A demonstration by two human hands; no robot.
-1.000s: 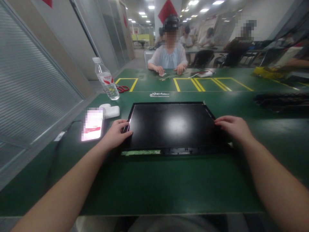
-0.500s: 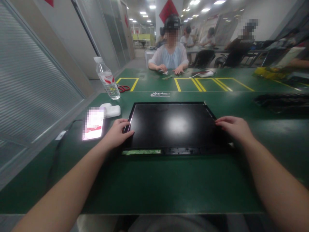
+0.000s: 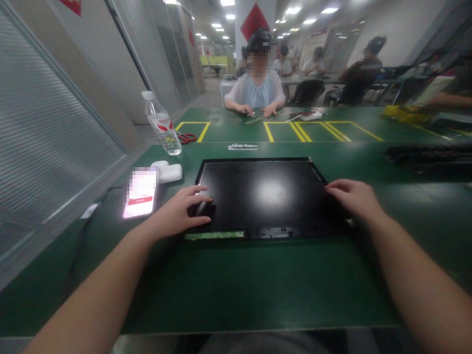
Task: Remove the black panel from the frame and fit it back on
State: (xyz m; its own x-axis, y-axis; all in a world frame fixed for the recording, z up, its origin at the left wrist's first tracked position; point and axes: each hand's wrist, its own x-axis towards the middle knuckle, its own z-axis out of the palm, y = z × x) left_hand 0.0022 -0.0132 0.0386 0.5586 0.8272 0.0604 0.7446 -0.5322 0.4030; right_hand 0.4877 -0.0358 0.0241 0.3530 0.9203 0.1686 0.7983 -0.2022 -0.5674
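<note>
A black display panel (image 3: 236,194) lies flat on the green table, with a light glare on its screen. Along its near edge runs a strip of green circuit board (image 3: 214,235). My left hand (image 3: 182,209) reaches over the panel's left edge, fingers spread and the tips on or just above the screen. At the right edge, my right hand (image 3: 352,196) has thumb and fingers pinched together on the frame; the fingertips partly hide what they grip.
To the left are a lit phone (image 3: 142,191), a white case (image 3: 170,173), a water bottle (image 3: 162,125) and red-handled scissors (image 3: 187,138). Small white strips (image 3: 242,147) lie beyond the panel. A person (image 3: 256,88) sits across the green table (image 3: 258,285). Dark parts (image 3: 424,157) lie at right.
My left hand has shifted from gripping the panel's left edge to spreading its fingers farther over the screen. My right hand stays at the right edge. The camera view has shifted slightly.
</note>
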